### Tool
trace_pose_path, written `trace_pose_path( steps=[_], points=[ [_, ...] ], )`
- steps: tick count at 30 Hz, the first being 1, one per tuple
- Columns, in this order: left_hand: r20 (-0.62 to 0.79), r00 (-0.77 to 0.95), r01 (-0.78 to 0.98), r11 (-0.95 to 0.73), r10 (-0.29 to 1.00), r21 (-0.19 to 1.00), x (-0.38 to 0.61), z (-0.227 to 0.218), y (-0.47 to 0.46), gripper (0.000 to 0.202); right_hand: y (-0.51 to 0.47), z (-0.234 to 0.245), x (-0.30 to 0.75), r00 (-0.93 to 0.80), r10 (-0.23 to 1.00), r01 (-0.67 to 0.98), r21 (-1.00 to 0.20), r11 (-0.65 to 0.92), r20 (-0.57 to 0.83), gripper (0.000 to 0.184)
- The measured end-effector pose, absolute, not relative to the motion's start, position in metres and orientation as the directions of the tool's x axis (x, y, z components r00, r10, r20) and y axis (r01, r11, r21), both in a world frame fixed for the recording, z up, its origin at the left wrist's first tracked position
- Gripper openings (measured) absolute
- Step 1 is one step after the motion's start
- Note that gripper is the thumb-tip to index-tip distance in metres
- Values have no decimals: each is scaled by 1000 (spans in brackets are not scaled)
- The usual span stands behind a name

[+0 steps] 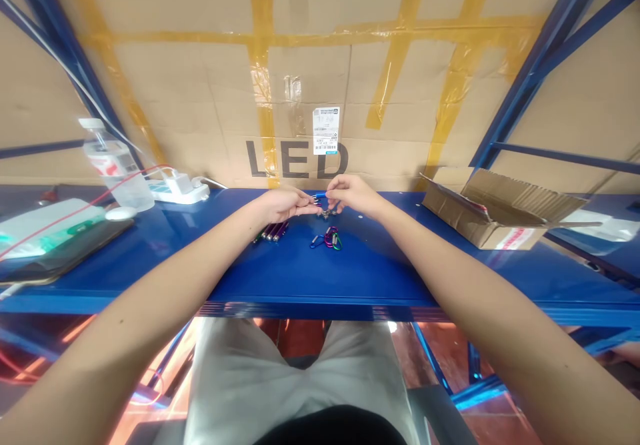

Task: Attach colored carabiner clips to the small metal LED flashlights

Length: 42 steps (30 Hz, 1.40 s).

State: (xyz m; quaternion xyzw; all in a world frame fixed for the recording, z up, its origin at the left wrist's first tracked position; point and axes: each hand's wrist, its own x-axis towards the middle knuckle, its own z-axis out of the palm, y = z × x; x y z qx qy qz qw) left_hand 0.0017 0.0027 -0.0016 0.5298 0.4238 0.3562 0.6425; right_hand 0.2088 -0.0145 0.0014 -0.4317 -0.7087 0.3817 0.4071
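Over the back part of the blue table, my left hand (pixel 286 205) and my right hand (pixel 354 195) almost meet. A small blue cylinder-like piece (pixel 319 195) with a silvery end is pinched in my right fingertips. My left fingers and thumb are closed together beside it, and what they hold is too small to make out. Small silvery metal parts (pixel 327 214) lie just beneath the hands. Several dark purple metal tubes (pixel 275 231) rest side by side under my left hand. Nearer to me are small coloured carabiners (pixel 331 239) in blue, pink-purple and green.
An open cardboard box (pixel 505 237) stands on the right. Leftward are a clear plastic bottle (pixel 123 178), a white power strip (pixel 183 191) with cables, and a dark folder-like item (pixel 65 258) under a plastic packet. A large taped carton (pixel 210 111) backs the blue table (pixel 320 281).
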Motion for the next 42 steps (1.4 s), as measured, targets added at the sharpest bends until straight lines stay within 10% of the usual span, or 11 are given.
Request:
trace_pose_path(
  steps=[22,42],
  points=[
    [259,287,126,-305,922,944,8,7,-11,13,-15,-3,214,-423,906,111,-990,85,30,20],
    [695,488,271,-849,528,454,11,2,-21,13,-5,-11,222,-603,777,-27,-978,206,180,21]
  ],
)
